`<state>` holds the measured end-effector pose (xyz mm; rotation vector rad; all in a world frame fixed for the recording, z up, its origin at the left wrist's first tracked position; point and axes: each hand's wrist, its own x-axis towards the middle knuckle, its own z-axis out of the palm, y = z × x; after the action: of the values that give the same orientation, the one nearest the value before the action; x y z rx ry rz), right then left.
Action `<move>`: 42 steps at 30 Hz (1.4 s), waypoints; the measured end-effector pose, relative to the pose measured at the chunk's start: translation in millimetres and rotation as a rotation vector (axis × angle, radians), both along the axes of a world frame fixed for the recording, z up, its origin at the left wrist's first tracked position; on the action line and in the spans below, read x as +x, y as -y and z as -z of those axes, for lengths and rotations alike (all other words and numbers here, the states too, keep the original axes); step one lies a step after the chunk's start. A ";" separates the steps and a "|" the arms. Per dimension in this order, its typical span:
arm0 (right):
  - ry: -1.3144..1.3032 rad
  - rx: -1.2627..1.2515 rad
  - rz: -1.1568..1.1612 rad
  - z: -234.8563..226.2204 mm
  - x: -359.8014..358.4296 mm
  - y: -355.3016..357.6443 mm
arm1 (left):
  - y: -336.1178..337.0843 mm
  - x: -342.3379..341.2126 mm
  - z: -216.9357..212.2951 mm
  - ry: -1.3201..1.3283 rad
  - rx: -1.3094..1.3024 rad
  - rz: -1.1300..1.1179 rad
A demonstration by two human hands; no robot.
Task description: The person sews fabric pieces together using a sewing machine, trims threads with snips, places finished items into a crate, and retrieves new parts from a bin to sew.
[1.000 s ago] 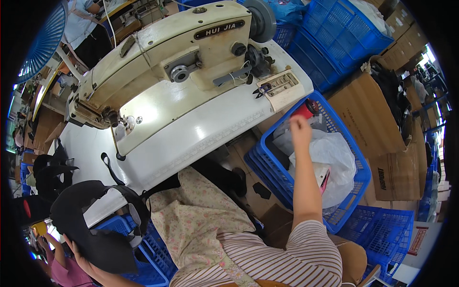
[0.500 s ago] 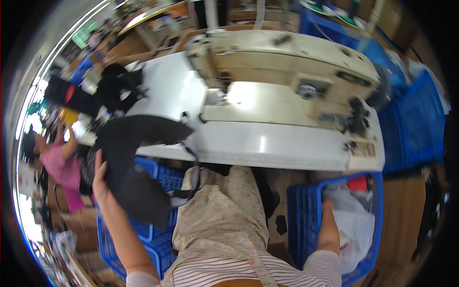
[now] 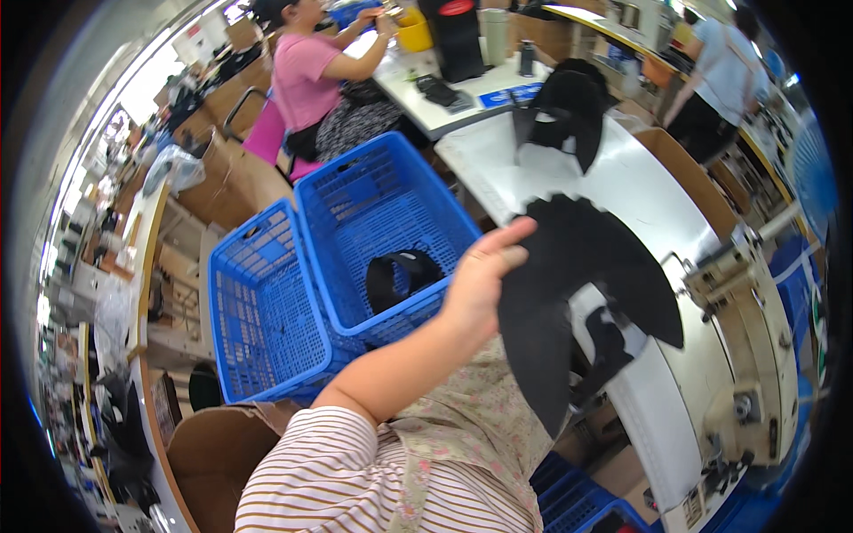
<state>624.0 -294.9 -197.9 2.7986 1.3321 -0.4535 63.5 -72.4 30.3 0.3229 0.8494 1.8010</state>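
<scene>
My left hand (image 3: pixel 487 282) grips the outer edge of a black sun visor (image 3: pixel 551 275) with a wide, curved brim. The fingers lie along the brim, and the thumb is hidden behind it. A band with a pale section hangs in the visor's inner curve. The visor is held in front of my apron, beside the white sewing table (image 3: pixel 653 426). My right hand is out of view. Another black piece with a curved band (image 3: pixel 402 277) lies in a blue plastic basket (image 3: pixel 386 173) to the left. More black visors (image 3: pixel 569 111) stand on the table's far part.
A sewing machine (image 3: pixel 755 355) stands on the table at the right. Another blue basket (image 3: pixel 267 302) sits beside the first, near an open cardboard box (image 3: pixel 222 453). A person in pink (image 3: pixel 306 71) works beyond the baskets; a person in light blue (image 3: pixel 724 71) stands farther back.
The view has swung left, bringing the baskets into the middle and the sewing machine to the right edge. My left hand still holds the visor. My right hand, earlier at the right basket, has left view.
</scene>
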 end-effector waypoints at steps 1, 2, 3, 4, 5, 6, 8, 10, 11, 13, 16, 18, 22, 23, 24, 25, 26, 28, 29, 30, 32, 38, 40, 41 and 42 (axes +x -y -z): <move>-0.012 -0.127 -0.049 -68.3 -22.4 -11.3 | 0.1 -1.4 5.5 0.055 0.002 0.023; 0.010 0.006 -0.063 -96.1 -22.9 -5.6 | 0.9 -4.0 12.8 0.110 0.002 0.046; 0.047 -0.017 0.031 -134.7 -34.0 -5.9 | -1.9 -4.0 20.4 0.163 0.075 0.110; -0.096 0.176 -0.071 -163.8 -68.6 -39.1 | 11.6 -10.8 24.1 0.177 0.093 0.076; -0.311 0.288 -0.115 -173.2 -82.5 -72.1 | 25.1 -19.5 29.9 0.173 0.075 0.009; -0.502 0.447 -0.069 -204.5 -124.4 -82.8 | 24.2 -13.2 24.9 0.186 0.091 0.039; -0.568 0.724 -0.137 -203.7 -167.5 -94.7 | 11.0 -3.9 33.4 0.201 0.108 0.153; -0.806 0.880 -0.424 -192.6 -211.4 -137.3 | 18.1 -12.1 36.5 0.256 0.089 0.205; -0.734 0.948 -0.590 -186.3 -228.9 -166.1 | 20.5 -14.6 43.1 0.214 0.085 0.164; -0.689 0.930 -0.774 -192.2 -258.2 -197.0 | 21.5 -23.0 46.1 0.301 0.090 0.204; -0.854 0.866 -0.847 -172.1 -281.0 -207.8 | 27.2 -42.0 51.3 0.378 0.068 0.212; -1.129 0.908 -0.572 -154.5 -272.2 -202.9 | 31.6 -53.8 59.8 0.361 0.038 0.176; -1.453 0.796 -0.064 -93.3 -240.0 -164.5 | 27.4 -78.8 66.4 0.387 0.038 0.138; -1.485 0.724 0.137 -69.4 -248.2 -153.7 | 22.0 -82.4 67.0 0.375 0.055 0.128; -1.528 0.651 0.205 -32.0 -239.0 -139.3 | 16.2 -83.3 67.6 0.370 0.074 0.126; -1.566 0.553 0.453 16.2 -213.6 -117.2 | 5.6 -80.6 68.0 0.374 0.100 0.125; -1.582 0.474 0.677 63.1 -193.0 -88.7 | -4.4 -78.1 64.7 0.347 0.092 0.146; -1.377 0.189 1.021 140.6 -184.0 -40.8 | -22.9 -67.7 52.5 0.302 0.060 0.162; -1.543 0.160 0.996 178.2 -160.1 -17.3 | -36.7 -52.8 38.7 0.257 0.022 0.189; -1.734 0.028 0.935 202.8 -193.8 -15.7 | -39.6 -54.5 33.3 0.159 -0.042 0.140; -1.619 -0.040 0.890 188.0 -243.2 -44.9 | -42.1 -58.3 27.4 0.090 -0.054 0.070; -1.938 -0.381 1.011 294.8 -200.6 -22.6 | -90.2 -4.0 19.2 0.099 -0.052 0.181; -1.813 -0.318 1.004 236.6 -239.1 -58.1 | -74.4 -13.6 6.4 0.008 -0.094 0.068; -1.818 -0.331 0.999 225.2 -236.3 -58.5 | -73.9 -13.5 2.1 0.033 -0.123 0.040; -1.814 -0.307 0.991 218.1 -235.7 -59.4 | -74.7 -13.8 -3.3 0.054 -0.153 0.009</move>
<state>388.3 -235.5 -416.0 1.9559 -0.6388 -3.0426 49.7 2.3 33.6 0.1776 0.9398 1.7177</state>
